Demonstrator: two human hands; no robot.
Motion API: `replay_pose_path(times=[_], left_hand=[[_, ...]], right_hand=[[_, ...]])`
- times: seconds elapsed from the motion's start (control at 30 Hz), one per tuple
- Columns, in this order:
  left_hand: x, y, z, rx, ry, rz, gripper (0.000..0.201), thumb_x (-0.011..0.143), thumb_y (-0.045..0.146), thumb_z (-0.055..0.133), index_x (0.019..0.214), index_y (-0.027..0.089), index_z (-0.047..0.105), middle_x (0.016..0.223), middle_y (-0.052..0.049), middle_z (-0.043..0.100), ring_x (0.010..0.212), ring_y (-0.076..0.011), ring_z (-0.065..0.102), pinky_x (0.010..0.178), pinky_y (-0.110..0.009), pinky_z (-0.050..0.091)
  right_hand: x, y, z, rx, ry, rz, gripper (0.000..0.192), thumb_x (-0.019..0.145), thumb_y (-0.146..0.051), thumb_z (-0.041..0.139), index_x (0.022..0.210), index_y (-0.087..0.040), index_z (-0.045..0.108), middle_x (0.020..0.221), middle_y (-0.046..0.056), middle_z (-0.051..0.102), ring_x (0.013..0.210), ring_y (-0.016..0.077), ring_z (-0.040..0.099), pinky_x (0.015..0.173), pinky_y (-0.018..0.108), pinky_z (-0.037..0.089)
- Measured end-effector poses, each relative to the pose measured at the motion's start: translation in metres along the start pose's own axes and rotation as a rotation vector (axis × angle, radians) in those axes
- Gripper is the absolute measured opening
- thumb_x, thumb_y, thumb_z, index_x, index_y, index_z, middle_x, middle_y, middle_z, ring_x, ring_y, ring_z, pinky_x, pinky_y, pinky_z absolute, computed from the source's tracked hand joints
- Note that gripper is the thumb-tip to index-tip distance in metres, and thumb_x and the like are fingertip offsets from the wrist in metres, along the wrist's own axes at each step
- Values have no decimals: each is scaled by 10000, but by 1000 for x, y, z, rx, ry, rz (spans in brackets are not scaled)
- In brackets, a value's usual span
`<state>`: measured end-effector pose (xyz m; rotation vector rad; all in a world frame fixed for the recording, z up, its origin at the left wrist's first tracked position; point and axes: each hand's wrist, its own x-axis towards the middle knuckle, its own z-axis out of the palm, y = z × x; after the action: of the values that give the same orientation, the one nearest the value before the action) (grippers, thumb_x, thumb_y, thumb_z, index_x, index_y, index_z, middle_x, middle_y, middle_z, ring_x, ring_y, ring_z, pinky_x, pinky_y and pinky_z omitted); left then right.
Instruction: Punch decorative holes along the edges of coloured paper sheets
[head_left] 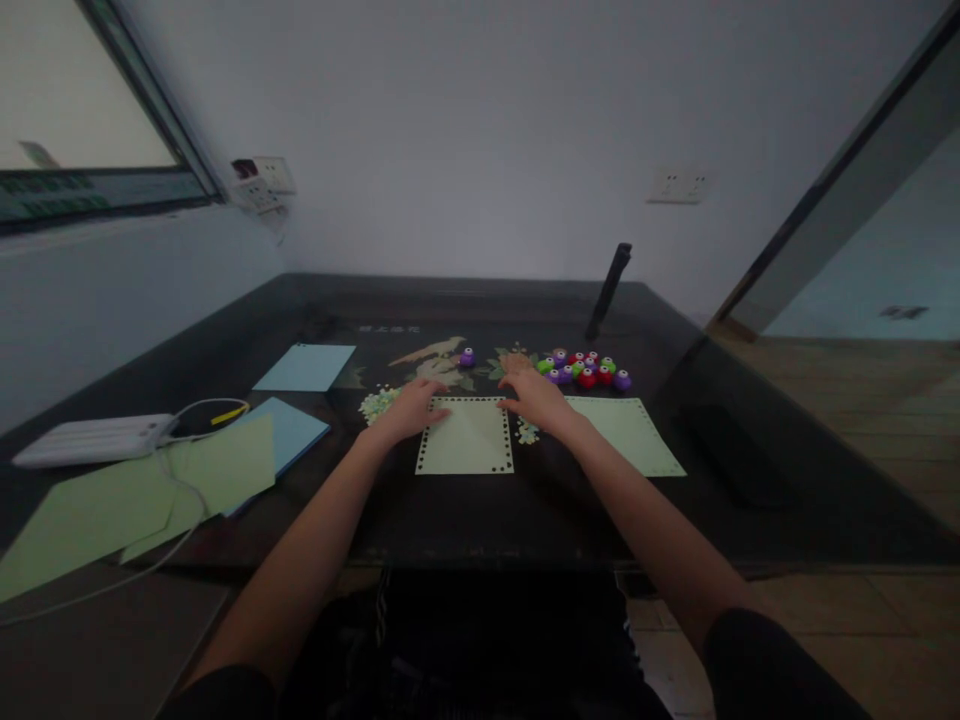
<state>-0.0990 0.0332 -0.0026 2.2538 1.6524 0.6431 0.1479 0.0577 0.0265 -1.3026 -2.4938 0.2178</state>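
Observation:
A pale green sheet of paper (466, 440) lies flat in front of me, with dark round holes along its left, top and right edges and a few at the lower right. My left hand (412, 405) touches its upper left edge, thumb and fingers apart. At the upper right corner rests my right hand (536, 398), its fingers also spread. Neither hand appears to grip anything. Just beyond the sheet stands a small round purple piece (467, 357) with a white eye-like top. Similar red, green and purple pieces (586, 376) cluster beyond my right hand.
Another pale green sheet (630, 435) lies right, partly under my right forearm. Left are blue sheets (306, 368), green sheets (112, 510) and a white power strip (94, 440) with a trailing cable. A black upright object (609, 290) stands at the back; a dark flat object (731, 455) lies right.

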Motion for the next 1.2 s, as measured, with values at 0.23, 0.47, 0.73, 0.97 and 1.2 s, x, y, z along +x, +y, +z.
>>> replay_pose_path(times=[0.23, 0.47, 0.73, 0.97, 1.2], left_hand=[[2, -9, 6, 46, -50, -42, 463, 665, 343, 670, 1081, 163, 571, 1081, -128, 576, 1031, -283, 535, 923, -393, 385], [5, -7, 3, -34, -10, -77, 369, 611, 273, 682, 960, 174, 613, 997, -89, 586, 942, -249, 561, 844, -355, 429], [8, -10, -15, -501, 5, -200, 225, 668, 338, 648, 806, 162, 635, 730, -46, 650, 715, -198, 596, 676, -330, 455], [3, 6, -19, -924, 118, -247, 376, 729, 363, 631, 1055, 177, 597, 1027, -99, 672, 888, -216, 632, 744, -349, 495], [-2, 21, -11, -907, -169, -235, 359, 696, 349, 675, 981, 133, 651, 983, -105, 695, 882, -227, 639, 792, -360, 498]], right_hand=[[15, 13, 35, -7, -71, -38, 446, 671, -370, 743, 1026, -130, 617, 1063, 152, 573, 1086, 298, 503, 899, 394, 394], [14, 15, 39, 78, -27, -14, 458, 630, -330, 764, 993, -117, 582, 1023, 133, 562, 1023, 267, 506, 860, 381, 403], [13, 17, 25, 837, -48, 231, 223, 696, -233, 671, 888, -148, 594, 813, 57, 660, 754, 182, 616, 707, 327, 489], [12, 15, 16, 1166, -50, 201, 201, 680, -267, 685, 840, -148, 655, 788, 59, 703, 662, 167, 634, 672, 331, 523], [12, 16, 9, 1145, 95, 174, 289, 684, -332, 687, 917, -165, 652, 908, 61, 702, 781, 185, 641, 756, 358, 515]])
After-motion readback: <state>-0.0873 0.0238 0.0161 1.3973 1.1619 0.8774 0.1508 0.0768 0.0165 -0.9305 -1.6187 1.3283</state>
